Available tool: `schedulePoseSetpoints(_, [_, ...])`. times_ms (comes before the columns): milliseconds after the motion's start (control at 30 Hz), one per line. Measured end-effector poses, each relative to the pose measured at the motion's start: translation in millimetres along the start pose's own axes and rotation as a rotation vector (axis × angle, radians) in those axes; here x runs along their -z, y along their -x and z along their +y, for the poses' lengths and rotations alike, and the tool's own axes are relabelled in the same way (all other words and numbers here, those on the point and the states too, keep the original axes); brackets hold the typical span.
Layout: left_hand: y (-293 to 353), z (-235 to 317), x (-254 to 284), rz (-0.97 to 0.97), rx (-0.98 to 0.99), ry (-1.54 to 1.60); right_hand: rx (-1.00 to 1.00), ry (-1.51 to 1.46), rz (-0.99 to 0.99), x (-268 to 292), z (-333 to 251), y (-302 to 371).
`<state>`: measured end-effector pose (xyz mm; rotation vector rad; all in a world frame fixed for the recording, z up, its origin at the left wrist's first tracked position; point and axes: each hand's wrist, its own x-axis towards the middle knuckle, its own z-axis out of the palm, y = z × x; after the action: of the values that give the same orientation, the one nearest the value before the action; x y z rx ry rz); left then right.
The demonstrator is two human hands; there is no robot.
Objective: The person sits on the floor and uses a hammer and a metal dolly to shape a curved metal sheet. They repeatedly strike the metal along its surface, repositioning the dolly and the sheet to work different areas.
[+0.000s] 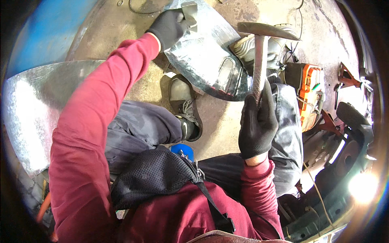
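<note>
On my head feed, the black-gloved right hand (258, 127) has its fingers wrapped around the lower handle of a pick hammer (260, 52), its steel head well beyond them. The left hand (168, 29) clamps a small grey metal plate (190, 15) that projects past the fingers, over the curved sheet-metal panel (204, 50); whether plate and panel touch, I can't tell.

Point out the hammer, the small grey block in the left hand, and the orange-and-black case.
Hammer (259, 62): head view, on the middle of its handle.
Small grey block (190, 16): head view, on its flat face.
Orange-and-black case (308, 83): head view, on its orange part.
</note>
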<state>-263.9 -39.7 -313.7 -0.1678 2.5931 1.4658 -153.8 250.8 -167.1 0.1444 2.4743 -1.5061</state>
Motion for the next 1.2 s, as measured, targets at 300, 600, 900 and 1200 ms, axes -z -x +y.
schedulePoseSetpoints(300, [6.3,12.1,5.4,0.040,0.064,-0.027,-0.131,-0.158,0.065,2.5,2.9,-4.4])
schedulePoseSetpoints(600, [25.0,1.4,-24.7,0.123,0.051,-0.030,-0.100,-0.117,0.065,6.6,-3.0,-7.1])
schedulePoseSetpoints(900, [31.4,5.9,-27.5,0.065,0.116,-0.095,-0.149,-0.229,0.081,11.3,-4.0,-4.5])
schedulePoseSetpoints(1200, [33.7,-6.8,-42.5,0.081,0.138,0.053,-0.063,-0.164,0.062,15.7,-0.5,-6.1])
